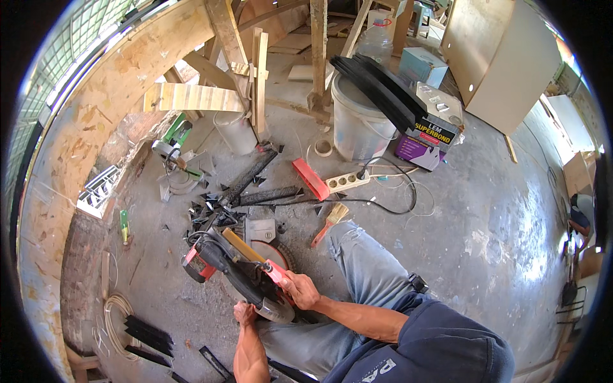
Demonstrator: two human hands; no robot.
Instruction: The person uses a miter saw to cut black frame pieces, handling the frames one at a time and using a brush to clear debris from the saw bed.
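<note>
On the floor in front of me stands a miter saw [220, 258] with a black and red motor body and a round base. My right hand [302, 290] is wrapped round its red handle [276, 272]. Low beside the saw, close to its silver guard, my left hand [244, 313] is closed; what its fingers grip is hidden. Short black offcuts [211, 207] lie heaped behind the saw, with longer black strips [252, 175] among them. My bent leg in jeans rests right of the saw.
A paintbrush [331, 223], red dustpan-like piece [310, 179] and power strip [347, 182] lie beyond my knee. Black strips [377, 89] rest across a white bucket [357, 127] beside boxes. A green miter saw [175, 153] stands back left. Coiled cable [118, 325] lies front left.
</note>
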